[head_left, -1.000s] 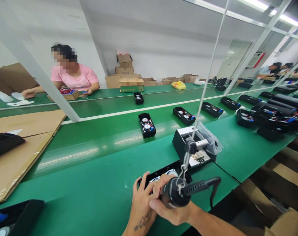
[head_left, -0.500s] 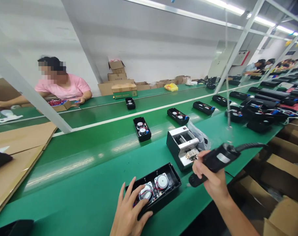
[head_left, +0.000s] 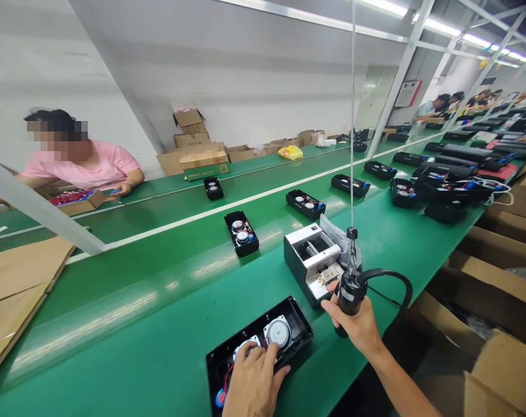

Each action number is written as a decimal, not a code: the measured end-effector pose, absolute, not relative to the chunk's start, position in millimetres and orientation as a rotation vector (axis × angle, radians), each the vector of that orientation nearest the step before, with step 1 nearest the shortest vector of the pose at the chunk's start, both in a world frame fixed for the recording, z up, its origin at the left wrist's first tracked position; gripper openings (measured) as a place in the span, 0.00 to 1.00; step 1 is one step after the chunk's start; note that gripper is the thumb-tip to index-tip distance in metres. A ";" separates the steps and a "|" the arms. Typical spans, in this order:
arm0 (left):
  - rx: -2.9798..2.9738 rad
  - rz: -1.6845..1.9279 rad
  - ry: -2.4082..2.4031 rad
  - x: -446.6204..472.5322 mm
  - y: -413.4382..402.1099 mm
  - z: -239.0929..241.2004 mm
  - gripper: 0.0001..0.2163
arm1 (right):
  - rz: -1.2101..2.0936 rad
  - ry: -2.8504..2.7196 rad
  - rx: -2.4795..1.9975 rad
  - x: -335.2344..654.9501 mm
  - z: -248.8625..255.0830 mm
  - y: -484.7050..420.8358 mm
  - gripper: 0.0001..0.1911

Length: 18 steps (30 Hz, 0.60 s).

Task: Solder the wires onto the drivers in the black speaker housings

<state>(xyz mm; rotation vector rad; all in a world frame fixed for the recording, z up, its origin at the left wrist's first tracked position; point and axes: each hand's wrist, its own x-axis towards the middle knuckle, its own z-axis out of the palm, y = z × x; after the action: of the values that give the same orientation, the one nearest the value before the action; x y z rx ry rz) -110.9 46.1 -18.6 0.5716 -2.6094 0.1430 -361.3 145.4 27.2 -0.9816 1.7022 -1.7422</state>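
The left hand [head_left: 254, 385] lies palm-down with fingers close together on the lower-left speaker driver [head_left: 245, 346], inside an open black speaker housing [head_left: 298, 322]. The housing lies flat on the green surface [head_left: 115, 347], its long axis running from lower left to upper right, roughly along the belt. A second driver [head_left: 278, 332] sits beside the first. A red and blue wire [head_left: 224, 379] shows at the near end.

The right hand [head_left: 353, 327] is wrapped around a black electric screwdriver [head_left: 348, 295], held upright with its tip down, just beside the housing. Its cord [head_left: 397, 281] arcs right. A white-and-black fixture [head_left: 310, 260] stands beyond.
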 end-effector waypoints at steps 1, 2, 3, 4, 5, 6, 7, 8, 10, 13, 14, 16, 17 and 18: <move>0.556 0.129 -2.594 -110.4 46.4 -19.9 0.11 | -1.746 1.701 -0.974 -362.0 26.7 144.6 0.20; 0.541 0.121 -2.586 -110.0 46.9 -20.6 0.13 | -1.752 1.699 -0.967 -362.8 26.3 144.0 0.20; 0.533 0.118 -2.587 -109.9 47.4 -21.0 0.14 | -1.759 1.698 -0.960 -363.6 26.0 143.5 0.20; 0.530 0.119 -2.593 -109.8 47.9 -21.2 0.14 | -1.766 1.697 -0.954 -364.2 25.6 143.2 0.20; 0.530 0.124 -2.595 -109.7 48.2 -21.5 0.14 | -1.769 1.692 -0.954 -364.7 25.2 143.2 0.20; 0.530 0.131 -2.592 -109.6 48.4 -22.1 0.14 | -1.768 1.688 -0.957 -364.9 24.8 143.3 0.20; 0.530 0.138 -2.586 -109.5 48.5 -22.9 0.14 | -1.762 1.683 -0.961 -365.0 24.3 143.6 0.19; 0.527 0.144 -2.578 -109.3 48.5 -24.0 0.14 | -1.756 1.680 -0.964 -365.0 23.8 143.9 0.19; 0.516 0.153 -2.559 -108.7 48.2 -26.9 0.13 | -1.754 1.672 -0.964 -364.7 22.5 144.6 0.19; 0.482 0.163 -2.533 -107.5 47.1 -31.3 0.13 | -1.773 1.668 -0.951 -364.5 20.8 144.6 0.19; 0.468 0.162 -2.527 -107.0 46.6 -32.4 0.13 | -1.782 1.670 -0.944 -364.7 20.6 144.2 0.19; 0.454 0.161 -2.519 -106.1 46.0 -33.6 0.13 | -1.800 1.673 -0.931 -365.3 20.9 143.4 0.19; 0.455 0.162 -2.524 -105.8 45.9 -33.5 0.13 | -1.807 1.671 -0.926 -365.7 21.3 143.1 0.19; 0.461 0.163 -2.536 -105.5 46.0 -33.1 0.13 | -1.811 1.666 -0.925 -366.1 21.8 143.1 0.19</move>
<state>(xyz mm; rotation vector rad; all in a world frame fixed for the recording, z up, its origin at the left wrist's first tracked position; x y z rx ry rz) -105.5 46.0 -33.1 0.4610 -2.5360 0.1631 -366.1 143.1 21.8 -0.9247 1.6657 -1.8105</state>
